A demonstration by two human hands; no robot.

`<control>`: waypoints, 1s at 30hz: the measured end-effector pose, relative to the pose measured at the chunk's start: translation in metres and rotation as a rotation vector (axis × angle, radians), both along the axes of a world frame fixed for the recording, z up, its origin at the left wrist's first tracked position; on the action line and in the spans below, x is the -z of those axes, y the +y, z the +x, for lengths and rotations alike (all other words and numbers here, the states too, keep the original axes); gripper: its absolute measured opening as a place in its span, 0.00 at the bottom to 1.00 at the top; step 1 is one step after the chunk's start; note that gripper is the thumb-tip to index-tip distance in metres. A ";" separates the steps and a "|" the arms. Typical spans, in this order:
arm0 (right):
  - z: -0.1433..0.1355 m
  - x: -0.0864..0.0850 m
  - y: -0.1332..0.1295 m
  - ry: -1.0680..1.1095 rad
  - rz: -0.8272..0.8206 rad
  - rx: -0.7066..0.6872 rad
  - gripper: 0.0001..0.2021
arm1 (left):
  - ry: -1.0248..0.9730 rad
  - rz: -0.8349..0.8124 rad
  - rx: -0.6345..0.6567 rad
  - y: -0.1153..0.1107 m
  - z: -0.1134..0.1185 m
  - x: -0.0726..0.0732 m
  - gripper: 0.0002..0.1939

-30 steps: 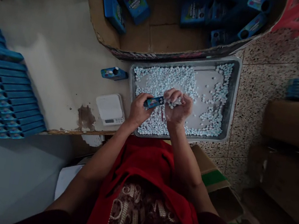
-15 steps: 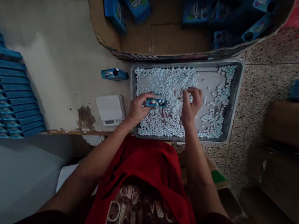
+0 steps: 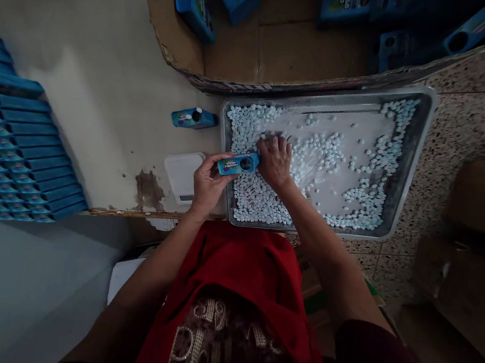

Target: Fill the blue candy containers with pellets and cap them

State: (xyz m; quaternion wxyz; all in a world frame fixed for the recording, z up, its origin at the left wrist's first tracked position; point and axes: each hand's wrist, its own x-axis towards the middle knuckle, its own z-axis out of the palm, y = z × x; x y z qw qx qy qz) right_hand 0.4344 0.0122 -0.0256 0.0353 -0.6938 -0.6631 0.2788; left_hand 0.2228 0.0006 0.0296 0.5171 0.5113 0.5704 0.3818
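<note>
Beyond both grips, a carton (image 3: 300,61); under the right grip (image 3: 276,162), a tray (image 3: 419,149), its rim probably penning pellets (image 3: 263,207). The left grip (image 3: 206,189) pinches a blue box (image 3: 227,166), hole upward, seemingly for access. Right fingers curl into pellets; whether any are held, I can't tell.

A red apron (image 3: 247,263) over a dark maroon top (image 3: 239,329) with pale, looping, braid-like trim (image 3: 195,353) and dark sleeves (image 3: 363,350).
</note>
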 end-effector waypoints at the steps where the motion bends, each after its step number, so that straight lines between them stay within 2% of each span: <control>1: 0.007 -0.002 -0.008 0.072 -0.027 0.016 0.22 | -0.007 -0.016 -0.013 -0.001 0.001 0.001 0.29; 2: 0.016 -0.005 -0.015 0.186 -0.052 0.114 0.18 | -0.011 -0.026 -0.024 -0.001 0.002 0.002 0.29; 3: 0.025 -0.007 -0.021 0.329 -0.074 0.270 0.16 | -0.014 -0.029 -0.030 -0.001 0.004 0.004 0.29; 5: 0.041 -0.016 -0.030 0.597 -0.100 0.608 0.19 | -0.005 -0.024 -0.014 -0.002 0.008 0.006 0.28; 7: 0.051 -0.032 -0.035 0.842 -0.105 0.817 0.25 | 0.035 -0.013 0.034 -0.003 0.012 0.008 0.26; 11: 0.040 -0.077 -0.034 1.531 -0.016 0.929 0.23 | 0.192 0.056 0.136 -0.006 0.024 0.002 0.20; 13: 0.025 -0.096 -0.031 1.730 0.102 0.910 0.20 | 0.269 0.097 0.185 -0.007 0.029 -0.003 0.19; 15: 0.011 -0.106 -0.028 1.752 0.243 0.863 0.20 | 0.320 0.131 0.216 -0.008 0.034 -0.008 0.19; 18: -0.001 -0.108 -0.025 1.635 0.392 0.817 0.24 | 0.352 0.160 0.220 -0.008 0.038 -0.013 0.20; 22: -0.006 -0.106 -0.020 1.443 0.512 0.846 0.32 | 0.365 0.174 0.231 -0.008 0.044 -0.017 0.21; 26: -0.007 -0.109 -0.017 1.454 0.547 0.827 0.36 | 0.360 0.186 0.251 -0.005 0.050 -0.018 0.22; 28: -0.002 -0.107 -0.017 1.457 0.527 0.911 0.36 | 0.355 0.180 0.249 -0.003 0.051 -0.016 0.22; 30: 0.009 -0.101 -0.021 1.453 0.469 1.085 0.34 | 0.334 0.171 0.242 -0.001 0.048 -0.012 0.22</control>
